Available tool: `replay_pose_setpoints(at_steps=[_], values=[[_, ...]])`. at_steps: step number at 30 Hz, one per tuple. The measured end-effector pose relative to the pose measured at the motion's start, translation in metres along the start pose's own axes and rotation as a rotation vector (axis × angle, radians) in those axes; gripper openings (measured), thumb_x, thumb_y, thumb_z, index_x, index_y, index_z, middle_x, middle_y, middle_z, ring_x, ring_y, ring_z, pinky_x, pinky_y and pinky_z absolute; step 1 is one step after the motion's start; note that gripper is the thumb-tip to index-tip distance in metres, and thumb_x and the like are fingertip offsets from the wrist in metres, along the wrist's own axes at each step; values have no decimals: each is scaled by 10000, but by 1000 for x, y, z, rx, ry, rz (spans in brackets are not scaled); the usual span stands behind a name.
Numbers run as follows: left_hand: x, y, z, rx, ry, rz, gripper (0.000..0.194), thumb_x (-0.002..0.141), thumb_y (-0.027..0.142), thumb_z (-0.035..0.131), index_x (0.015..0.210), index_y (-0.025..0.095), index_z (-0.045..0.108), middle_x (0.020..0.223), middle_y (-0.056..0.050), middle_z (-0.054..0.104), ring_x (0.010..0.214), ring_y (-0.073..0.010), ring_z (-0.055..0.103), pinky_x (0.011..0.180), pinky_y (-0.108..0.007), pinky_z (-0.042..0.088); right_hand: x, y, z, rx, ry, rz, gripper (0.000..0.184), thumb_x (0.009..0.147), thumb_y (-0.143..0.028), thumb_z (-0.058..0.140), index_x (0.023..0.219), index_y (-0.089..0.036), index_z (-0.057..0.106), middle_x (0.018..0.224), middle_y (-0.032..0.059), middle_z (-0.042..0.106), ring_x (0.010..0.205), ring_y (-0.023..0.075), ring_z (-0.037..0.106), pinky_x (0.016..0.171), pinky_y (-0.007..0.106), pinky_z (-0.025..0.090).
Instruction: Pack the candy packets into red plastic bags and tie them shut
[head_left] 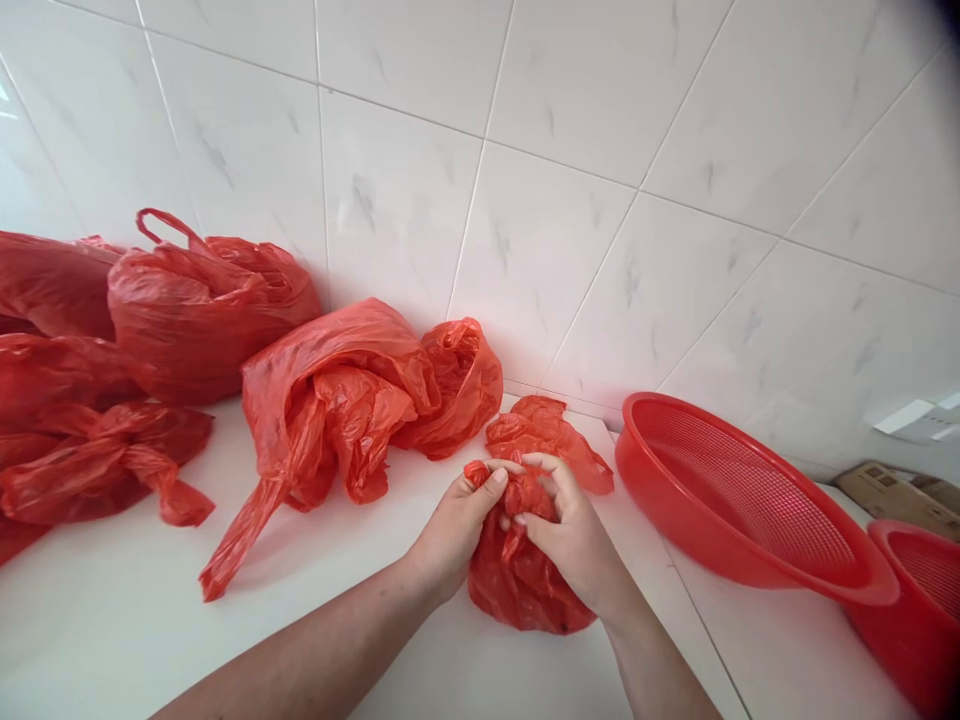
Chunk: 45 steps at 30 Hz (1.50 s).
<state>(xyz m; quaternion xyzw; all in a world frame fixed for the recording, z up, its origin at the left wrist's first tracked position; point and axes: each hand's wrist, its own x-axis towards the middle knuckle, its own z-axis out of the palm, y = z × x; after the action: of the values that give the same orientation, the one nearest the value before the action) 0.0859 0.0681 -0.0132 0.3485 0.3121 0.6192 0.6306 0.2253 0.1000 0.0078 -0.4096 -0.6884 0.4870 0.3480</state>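
A small red plastic bag (pixel 525 595) with a rounded, filled bottom rests on the white tabletop in front of me. Its gathered, twisted neck is between my two hands. On the left side of the neck, my left hand (pixel 469 515) pinches the plastic between thumb and fingers. From the right, my right hand (pixel 566 520) grips the same neck with bent fingers. Whether the neck is knotted I cannot tell, and the contents are hidden by the plastic. Just behind my hands lies a crumpled, flat red bag (pixel 555 435).
Several larger red bags (pixel 210 310) stand against the tiled wall (pixel 405 170) at the left. Loosely crumpled bags (pixel 360 400) lie nearer the middle. To the right a red mesh basket (pixel 742 490) leans tilted beside another red basket (pixel 922 570). Flattened cardboard (pixel 896 495) lies behind.
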Motion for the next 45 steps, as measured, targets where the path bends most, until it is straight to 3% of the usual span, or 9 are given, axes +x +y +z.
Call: replay_pose_setpoints(at_steps=[6,15,20,26,29,33,38,41,45], values=[[-6,-4,6,362,-52,178,161,866,274,561,848,188,697,917,-40,576,848,-162,533,841,-292,410,9,13,8,-354,351,25,348,695,-145,471,1009,-230,595,660,-26,631,609,161,570,596,277,429],[-8,-23,-9,959,-140,651,331,882,97,428,1090,239,643,1104,-94,552,989,-204,552,834,-344,467,7,15,-25,369,-164,101,388,682,-180,577,1061,-213,651,963,31,684,816,158,617,783,298,468],[-26,-15,-4,1404,-392,1032,368,873,271,551,1234,199,546,1291,-138,560,1256,-310,408,1072,-515,216,17,42,-38,174,132,59,299,715,-361,620,940,-171,668,822,55,687,697,172,610,686,317,483],[-50,-18,24,1318,-660,961,222,931,180,444,811,224,625,757,24,739,814,-109,647,1153,-334,71,34,74,-48,-102,363,-25,210,688,-263,571,839,-155,670,898,65,683,856,206,609,827,354,452],[-49,-22,23,1352,-602,1070,164,915,228,484,1000,217,624,973,-38,742,1020,-169,618,1151,-389,59,34,77,-54,-237,459,-101,350,775,-329,518,1077,-176,605,1057,78,646,958,214,581,873,366,436],[-41,-33,12,1559,-416,1054,556,858,469,528,1338,201,442,1365,-179,502,1288,-347,400,1091,-567,141,34,82,-60,-439,594,-147,487,854,-386,435,1287,-165,452,1254,137,536,1138,255,483,976,433,353],[-28,-46,6,1689,-356,745,413,818,333,603,1219,272,525,1416,-132,424,1280,-357,378,1026,-587,267,43,102,-63,-662,402,-178,584,744,-397,565,1295,-216,493,1324,78,523,1217,265,446,1018,416,330],[-26,-44,6,1670,-364,676,89,836,225,568,913,222,612,1141,-79,607,1041,-251,551,895,-401,438,44,107,-63,-748,342,-149,401,737,-371,535,1090,-216,645,1104,71,638,1032,253,554,913,382,405],[-43,-15,-3,1667,-345,627,85,826,288,590,867,214,596,923,-39,641,730,-169,597,625,-242,471,39,104,-64,-795,362,-99,345,760,-391,489,942,-177,688,947,110,647,930,283,555,848,410,412]])
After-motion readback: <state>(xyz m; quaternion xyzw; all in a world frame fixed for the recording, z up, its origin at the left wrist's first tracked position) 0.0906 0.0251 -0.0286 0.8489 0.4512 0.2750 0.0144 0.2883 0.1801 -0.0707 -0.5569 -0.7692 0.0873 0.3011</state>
